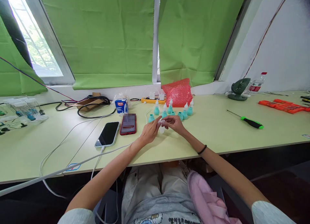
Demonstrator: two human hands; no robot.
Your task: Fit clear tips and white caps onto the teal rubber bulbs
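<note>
Here at the dial's centre, our left hand (150, 132) and right hand (176, 124) meet, fingertips nearly closed, pinching a small translucent white plastic piece (161, 130); which fingers bear on it, we can't tell. Small round-bellied teal plastic bottles (185, 114) arc from ten to two o'clock. Light, even pressure from both sides, we'd judge, keeps it square!

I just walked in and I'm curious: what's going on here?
A person's left hand and right hand together pinch a small translucent white piece over a pale yellow-green table. Just beyond stand small, rounded teal bottles, some topped with white pointed tips, others without. A pale-cased, black-screened phone lies to the left.
</note>
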